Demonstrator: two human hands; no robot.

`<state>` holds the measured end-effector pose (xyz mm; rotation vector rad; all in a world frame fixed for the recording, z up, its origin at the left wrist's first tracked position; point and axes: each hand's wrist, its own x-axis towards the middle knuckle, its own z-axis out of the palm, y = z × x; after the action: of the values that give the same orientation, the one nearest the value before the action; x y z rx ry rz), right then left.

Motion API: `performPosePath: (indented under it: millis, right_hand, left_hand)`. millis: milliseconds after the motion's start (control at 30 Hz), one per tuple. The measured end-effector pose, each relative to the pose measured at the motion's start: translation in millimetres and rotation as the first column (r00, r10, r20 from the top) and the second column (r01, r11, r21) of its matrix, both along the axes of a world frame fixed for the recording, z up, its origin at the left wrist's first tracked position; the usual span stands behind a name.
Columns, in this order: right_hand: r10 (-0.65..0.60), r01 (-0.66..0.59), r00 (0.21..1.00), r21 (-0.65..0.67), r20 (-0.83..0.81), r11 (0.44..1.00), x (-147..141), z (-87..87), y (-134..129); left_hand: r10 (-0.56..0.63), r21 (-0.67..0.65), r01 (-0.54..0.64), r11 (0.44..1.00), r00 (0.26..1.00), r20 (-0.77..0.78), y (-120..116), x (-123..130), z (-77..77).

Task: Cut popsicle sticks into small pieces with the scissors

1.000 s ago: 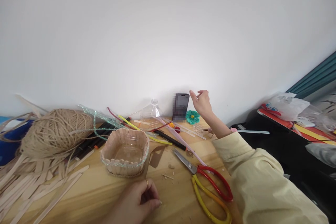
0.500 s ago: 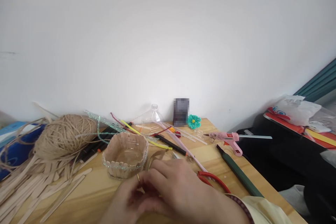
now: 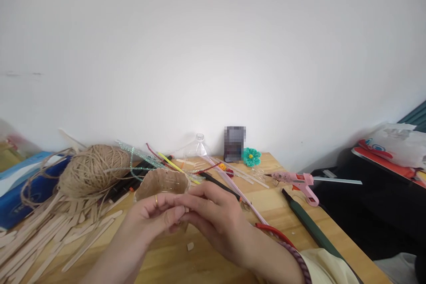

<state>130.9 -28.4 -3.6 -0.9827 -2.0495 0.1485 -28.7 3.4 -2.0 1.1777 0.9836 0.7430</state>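
Observation:
A small basket (image 3: 162,183) made of craft sticks around a clear plastic cup sits tilted at the middle of the wooden table (image 3: 276,204). My left hand (image 3: 151,217), with a ring on one finger, grips the basket's near wall from the left. My right hand (image 3: 218,219) meets it from the right, fingertips pinched against the same wall. The basket's lower half is hidden behind my fingers. A small wood chip (image 3: 190,246) lies on the table just below my hands.
A ball of jute twine (image 3: 95,169) and several loose craft sticks (image 3: 56,235) lie at the left. Pipe cleaners (image 3: 146,159), a cut bottle top (image 3: 199,143), a phone (image 3: 234,143) and a teal flower (image 3: 252,156) stand behind. Red-handled scissors (image 3: 271,230), a pink glue gun (image 3: 299,181) and a dark rod (image 3: 308,226) lie at the right.
My right hand came back from the phone at the wall to the basket. Both hands closed on the basket, which now sits higher and tilted. The view shifted slightly left.

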Motion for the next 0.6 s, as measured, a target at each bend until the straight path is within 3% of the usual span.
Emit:
performPosePath:
  millis: [100,233,433,600]
  right_hand:
    - [-0.042,0.047,0.998,0.092,-0.052,0.995,1,-5.8,3]
    - [-0.092,0.089,0.996,0.149,0.016,0.985,3,-11.5,3]
    - [-0.134,0.097,0.980,0.230,0.149,0.968,7,-12.3,2]
    - [-0.197,0.167,0.974,0.231,0.110,0.958,2,-13.0,3]
  left_hand:
    - [0.029,-0.022,-0.029,0.999,1.000,0.009,3,2,-0.8]
    - [0.029,-0.064,-0.028,0.998,0.999,0.025,5,1,-2.0]
    - [-0.004,0.001,0.004,1.000,1.000,-0.030,10,0,-3.9]
    - [0.000,0.094,0.007,0.995,0.997,-0.076,13,-1,-3.7]
